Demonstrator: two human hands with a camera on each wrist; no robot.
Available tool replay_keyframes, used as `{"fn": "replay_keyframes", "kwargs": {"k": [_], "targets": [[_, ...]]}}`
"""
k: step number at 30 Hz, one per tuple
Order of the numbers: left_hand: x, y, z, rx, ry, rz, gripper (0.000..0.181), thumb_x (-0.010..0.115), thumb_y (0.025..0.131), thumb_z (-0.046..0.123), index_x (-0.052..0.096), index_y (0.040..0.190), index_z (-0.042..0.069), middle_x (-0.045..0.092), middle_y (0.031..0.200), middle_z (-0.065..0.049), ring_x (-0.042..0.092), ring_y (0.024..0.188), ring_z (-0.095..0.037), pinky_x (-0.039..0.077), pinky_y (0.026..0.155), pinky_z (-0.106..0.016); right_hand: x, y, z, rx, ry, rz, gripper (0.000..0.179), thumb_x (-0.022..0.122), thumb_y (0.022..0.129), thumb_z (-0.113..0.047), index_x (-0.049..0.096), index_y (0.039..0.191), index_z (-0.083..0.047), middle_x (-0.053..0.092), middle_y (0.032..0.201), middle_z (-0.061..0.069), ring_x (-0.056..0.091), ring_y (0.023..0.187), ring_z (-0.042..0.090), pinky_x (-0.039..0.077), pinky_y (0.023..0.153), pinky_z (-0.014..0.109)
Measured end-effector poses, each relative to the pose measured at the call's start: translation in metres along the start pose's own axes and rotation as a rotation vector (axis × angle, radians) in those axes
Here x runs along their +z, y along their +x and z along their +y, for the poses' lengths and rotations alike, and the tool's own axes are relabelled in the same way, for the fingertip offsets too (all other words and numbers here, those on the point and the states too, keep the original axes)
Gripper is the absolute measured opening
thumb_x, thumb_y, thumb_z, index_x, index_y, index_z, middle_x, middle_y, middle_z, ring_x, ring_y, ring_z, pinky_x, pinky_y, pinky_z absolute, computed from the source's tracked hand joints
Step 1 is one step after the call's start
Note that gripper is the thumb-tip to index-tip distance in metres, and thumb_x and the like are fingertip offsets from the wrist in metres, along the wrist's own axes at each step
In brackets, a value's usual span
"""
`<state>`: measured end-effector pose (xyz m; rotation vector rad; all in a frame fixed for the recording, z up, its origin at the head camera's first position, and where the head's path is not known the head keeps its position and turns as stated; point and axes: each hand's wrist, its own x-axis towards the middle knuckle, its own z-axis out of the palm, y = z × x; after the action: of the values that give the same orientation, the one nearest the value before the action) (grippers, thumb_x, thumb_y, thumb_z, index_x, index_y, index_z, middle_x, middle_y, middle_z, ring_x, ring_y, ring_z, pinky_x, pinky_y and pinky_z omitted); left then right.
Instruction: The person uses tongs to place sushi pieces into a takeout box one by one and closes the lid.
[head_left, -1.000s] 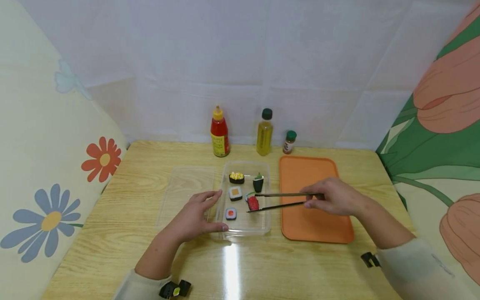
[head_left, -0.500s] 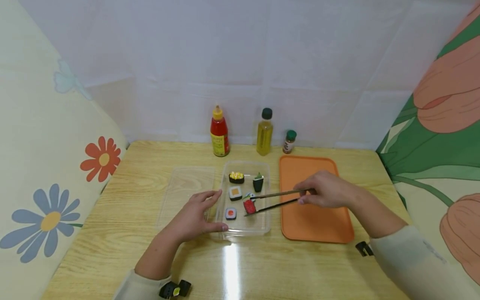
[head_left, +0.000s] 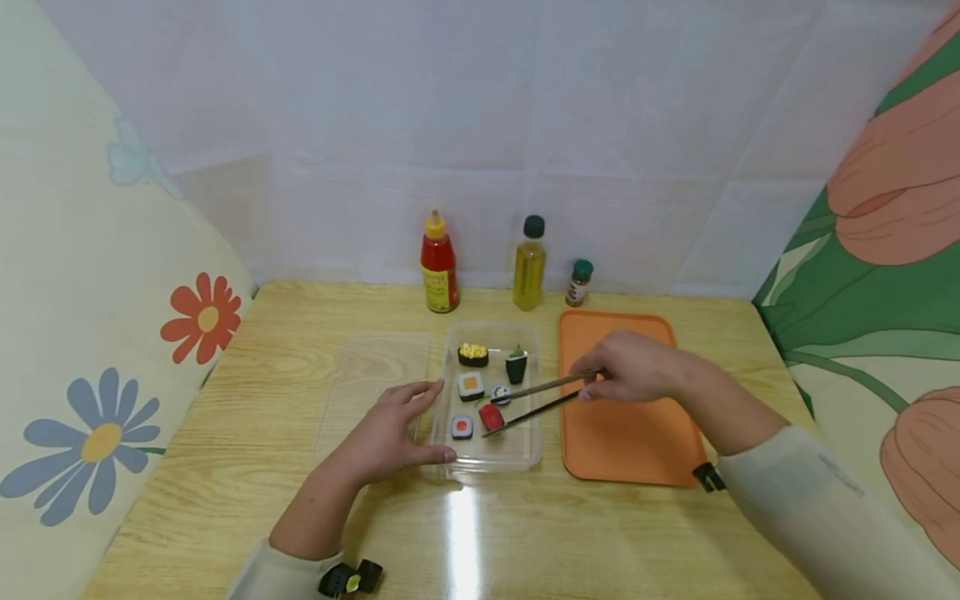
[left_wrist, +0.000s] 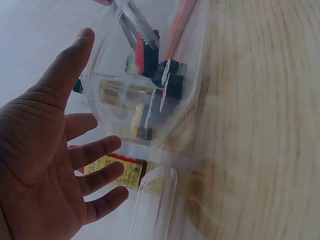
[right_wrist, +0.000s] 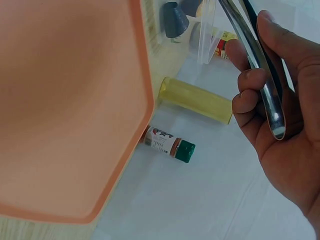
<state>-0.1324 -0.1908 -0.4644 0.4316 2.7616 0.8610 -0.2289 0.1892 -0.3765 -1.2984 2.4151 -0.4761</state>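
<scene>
My right hand (head_left: 630, 367) grips metal tongs (right_wrist: 265, 85), whose tips stand either side of a red-topped sushi piece (head_left: 491, 417) inside a clear plastic box (head_left: 495, 462). A small white-and-blue roll (head_left: 501, 395) sits partly under the upper tong arm in the head view. My left hand (head_left: 386, 437) lies beside the box's left side with fingers spread, the thumb tip at its near left corner. Also in the box are a corn-topped sushi (head_left: 473, 356), a square roll with an orange centre (head_left: 470, 386), a red-centred roll (head_left: 462, 427) and a dark cone-shaped hand roll (head_left: 516, 367).
An orange tray (head_left: 626, 454) lies right of the box, under my right hand. The clear lid (head_left: 375, 354) is flat on the left. Along the back stand a red sauce bottle (head_left: 440, 271), an oil bottle (head_left: 528, 275) and a green-capped spice jar (head_left: 578, 283).
The right hand and tongs have moved left, bringing the red-topped sushi left and slightly nearer within the box, which uncovers the white-and-blue roll. The left hand has stayed still.
</scene>
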Motion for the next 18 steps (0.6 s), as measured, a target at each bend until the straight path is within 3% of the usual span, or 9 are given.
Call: {"fn": "replay_keyframes", "kwargs": {"k": [13,18], "targets": [[0.001,0.001,0.0,0.002,0.005,-0.001,0.11,0.083,0.076,0.067,0.037,0.163,0.017,0.039,0.162,-0.012,0.032,0.148,-0.043,0.035,0.114,-0.064,-0.003,0.019,-0.006,-0.025,-0.076,-0.036,0.021,0.076,0.098,-0.025,0.079,0.116,-0.014,0.076,0.095,-0.006,0.067,0.076,0.002,0.058,0.072,0.033],[0.001,0.001,0.0,0.008,0.004,0.006,0.109,0.086,0.077,0.062,0.037,0.162,0.016,0.039,0.162,-0.012,0.032,0.148,-0.043,0.034,0.114,-0.064,-0.004,0.023,-0.011,0.011,-0.108,-0.065,0.023,0.074,0.099,-0.027,0.078,0.118,-0.013,0.077,0.101,-0.003,0.07,0.083,0.007,0.059,0.077,0.035]]}}
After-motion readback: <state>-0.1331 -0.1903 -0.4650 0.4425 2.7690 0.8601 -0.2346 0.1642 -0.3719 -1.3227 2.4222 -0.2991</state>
